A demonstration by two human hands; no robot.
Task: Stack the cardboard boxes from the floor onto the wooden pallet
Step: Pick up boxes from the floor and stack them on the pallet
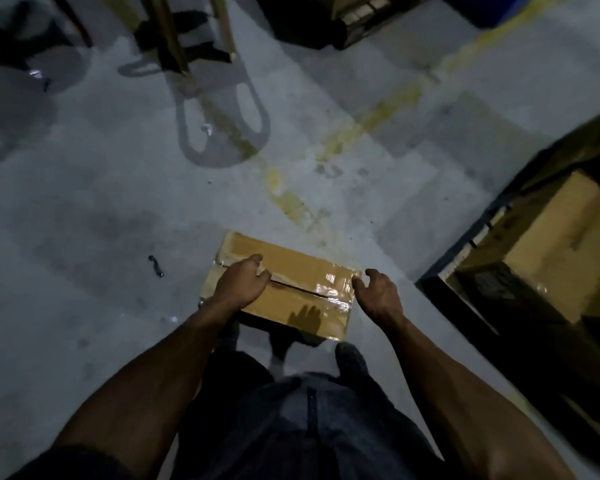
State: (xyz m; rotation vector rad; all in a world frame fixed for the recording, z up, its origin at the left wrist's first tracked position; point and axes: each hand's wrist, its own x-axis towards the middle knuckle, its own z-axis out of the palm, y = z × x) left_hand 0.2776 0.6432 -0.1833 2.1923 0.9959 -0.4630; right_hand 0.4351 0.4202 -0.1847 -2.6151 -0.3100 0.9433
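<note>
A taped cardboard box (291,268) lies flat on the grey concrete floor just ahead of my feet. My left hand (241,284) hovers over the box's left part, fingers curled and apart, touching or nearly touching the top. My right hand (378,294) is at the box's right edge, fingers spread, holding nothing. At the right edge of view stands a dark pallet (471,271) with a blue side, and another cardboard box (565,244) rests on it.
A pallet jack's shadow (222,126) falls on the floor ahead, its frame (174,32) at the top. Worn yellow floor lines (361,119) cross the middle. A small dark scrap (156,266) lies left of the box. More dark stacked goods (326,19) sit at top.
</note>
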